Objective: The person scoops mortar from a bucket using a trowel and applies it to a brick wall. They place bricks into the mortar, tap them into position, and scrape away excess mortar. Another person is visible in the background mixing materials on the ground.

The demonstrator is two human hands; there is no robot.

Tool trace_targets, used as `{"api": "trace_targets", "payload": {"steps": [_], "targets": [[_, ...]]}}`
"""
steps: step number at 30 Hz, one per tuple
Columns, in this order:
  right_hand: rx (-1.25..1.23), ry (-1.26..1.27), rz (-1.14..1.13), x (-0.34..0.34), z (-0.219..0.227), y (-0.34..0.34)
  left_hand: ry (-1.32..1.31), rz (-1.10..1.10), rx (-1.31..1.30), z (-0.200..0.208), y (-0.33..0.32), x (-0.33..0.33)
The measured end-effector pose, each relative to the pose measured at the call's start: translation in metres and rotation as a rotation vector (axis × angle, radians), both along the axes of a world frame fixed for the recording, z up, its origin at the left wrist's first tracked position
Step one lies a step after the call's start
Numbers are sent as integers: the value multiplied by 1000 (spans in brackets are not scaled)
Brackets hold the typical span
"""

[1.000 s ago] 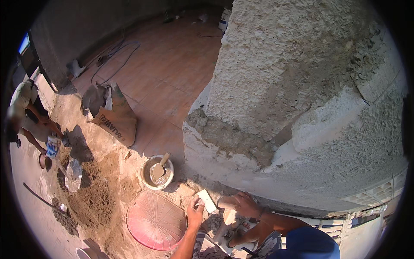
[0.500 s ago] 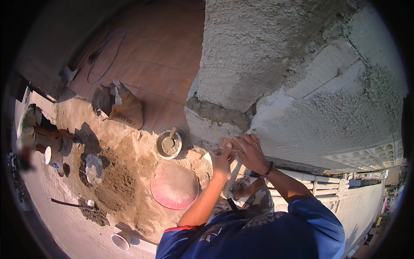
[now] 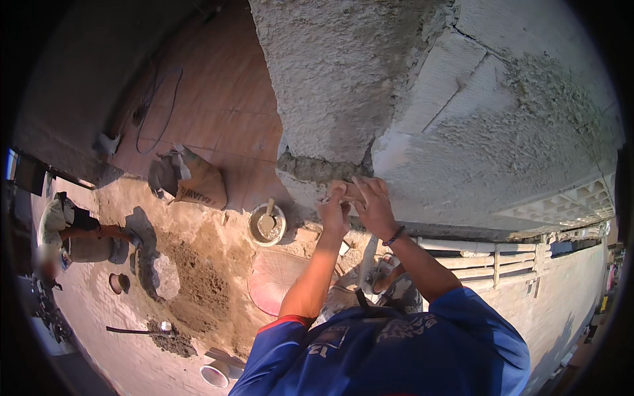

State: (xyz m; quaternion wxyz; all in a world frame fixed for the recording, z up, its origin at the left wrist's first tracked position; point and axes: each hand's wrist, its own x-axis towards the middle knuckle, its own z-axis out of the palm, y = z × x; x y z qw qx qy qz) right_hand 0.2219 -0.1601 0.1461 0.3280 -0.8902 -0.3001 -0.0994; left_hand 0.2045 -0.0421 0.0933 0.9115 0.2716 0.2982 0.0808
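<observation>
Head cam: both hands are wrapped round a reddish-brown brick (image 3: 355, 193), left hand (image 3: 333, 214) gripping its near-left end, right hand (image 3: 376, 210) clamped over the right. Can't tell if the brick's touching the wall. From the brick, there's a rough mortar strip (image 3: 309, 169) at 10 o'clock, a torn sack (image 3: 206, 189) at 9, and a bucket (image 3: 252, 233) with a trowel (image 3: 267, 224) in it between 8 and 9.
</observation>
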Motion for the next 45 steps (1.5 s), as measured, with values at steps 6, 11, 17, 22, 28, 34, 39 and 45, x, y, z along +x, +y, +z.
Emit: {"api": "trace_targets", "payload": {"steps": [6,11,17,22,28,34,39,45], "targets": [[155,177,-255,-34,-3,-32,196,34,131,-8,16,35],[125,386,-294,-61,-47,-71,182,-49,160,-22,18,53],[178,425,-341,-72,-80,-85,149,-58,146,-29,12,68],[219,487,-375,-70,-77,-86,135,-84,199,-28,4,74],[238,485,-391,-65,-75,-83,100,19,278,-45,-11,90],[233,498,-393,-60,-80,-81,200,58,206,-57,-7,98],[254,513,-401,-60,-80,-81,181,-103,41,-25,-2,87],[310,533,-378,-60,-88,-79,174,122,256,-54,-19,101]]}}
